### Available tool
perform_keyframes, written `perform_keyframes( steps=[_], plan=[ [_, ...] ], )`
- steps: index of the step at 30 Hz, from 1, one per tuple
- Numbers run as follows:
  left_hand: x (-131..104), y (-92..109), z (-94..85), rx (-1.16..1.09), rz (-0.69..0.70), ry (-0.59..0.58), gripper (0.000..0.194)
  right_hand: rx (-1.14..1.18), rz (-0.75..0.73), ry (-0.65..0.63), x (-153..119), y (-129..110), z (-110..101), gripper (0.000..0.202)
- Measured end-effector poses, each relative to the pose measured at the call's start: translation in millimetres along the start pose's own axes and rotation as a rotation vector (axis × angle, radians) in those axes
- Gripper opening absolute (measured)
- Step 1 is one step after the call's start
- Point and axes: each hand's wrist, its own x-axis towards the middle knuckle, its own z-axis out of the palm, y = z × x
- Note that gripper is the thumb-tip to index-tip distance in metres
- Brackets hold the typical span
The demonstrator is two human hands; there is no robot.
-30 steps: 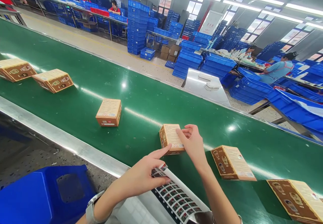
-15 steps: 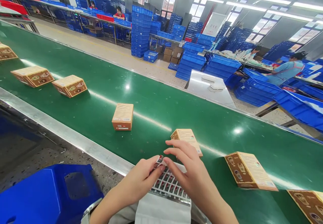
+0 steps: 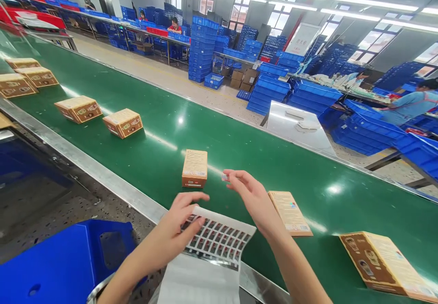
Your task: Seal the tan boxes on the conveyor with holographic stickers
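My left hand (image 3: 179, 228) grips a sheet of small dark-and-red stickers (image 3: 219, 240) by its left edge, thumb on top; the sheet's white backing (image 3: 200, 281) hangs down towards me. Between the fingertips of my right hand (image 3: 251, 196) is a small, pale, shiny sticker (image 3: 224, 176), apart from the sheet and held over the green belt. Just left of those fingertips stands a brown-and-cream carton (image 3: 194, 167), which they do not touch. Another carton (image 3: 290, 213) lies to the right of my right wrist, partly covered by it.
The green conveyor belt (image 3: 153, 158) runs across in front of me, bordered by a metal edge (image 3: 102, 176). More cartons lie at both sides, including one at right (image 3: 383, 263). A blue plastic bin (image 3: 68, 267) is at lower left. Co-workers sit beyond the belt.
My right hand has come away from the sheet up and over the belt, with a sticker in its fingertips. The cartons have shifted right, and more of the sheet shows.
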Motion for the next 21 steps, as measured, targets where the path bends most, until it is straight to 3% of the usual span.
perform_keyframes(
  steps=[3, 6, 11, 16, 21],
  plan=[
    [-2, -13, -17.5, 0.082, 0.011, -0.023, 0.028, 0.111, 0.124, 0.055, 43, 19, 12, 0.035],
    [1, -21, -20.2, 0.122, 0.003, -0.061, 0.030, 0.150, 0.125, 0.135, 66, 33, 27, 0.039],
    [11, -28, -16.9, 0.225, 0.010, 0.012, 0.027, 0.186, 0.119, 0.254, 68, 39, 42, 0.039],
    [17, -34, -15.7, 0.011, 0.010, -0.127, 0.027, 0.161, 0.117, 0.337, 64, 42, 38, 0.038],
    [20, -28, -7.9, -0.032, -0.001, -0.176, 0.024, 0.090, 0.112, 0.365, 60, 49, 30, 0.037]
  ],
)
